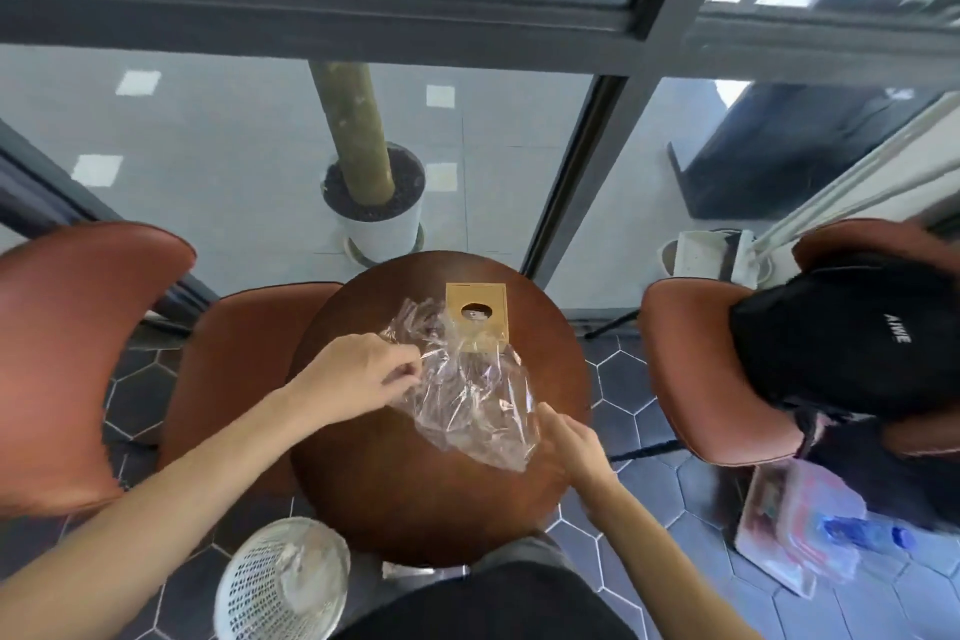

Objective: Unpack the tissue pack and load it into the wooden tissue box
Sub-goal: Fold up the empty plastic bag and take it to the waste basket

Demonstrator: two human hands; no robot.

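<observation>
Two hands gripped the clear plastic wrapper (pixel 470 395) above the round table (pixel 395 494). The left hand (pixel 358 374) pinched its left edge; the right hand (pixel 569 442) pinched its right edge. The wooden tissue box (pixel 478 317) stood just behind.

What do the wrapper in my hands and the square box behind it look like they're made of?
Wrapper: thin clear plastic film, glossy; it crinkles, glints, and the table shows through. Tissue box: apparently light wood, matte, flat tan top with a round hole.

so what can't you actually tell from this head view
- Inside of the square wooden tissue box: only a small round hole shows, too small to tell if tissues are loaded.
- Box's near edge: veiled by the crumpled clear plastic wrapper.
- Left hand fingers: curled under, grip on wrapper unclear.
- Right hand: motion-blurred.
</observation>
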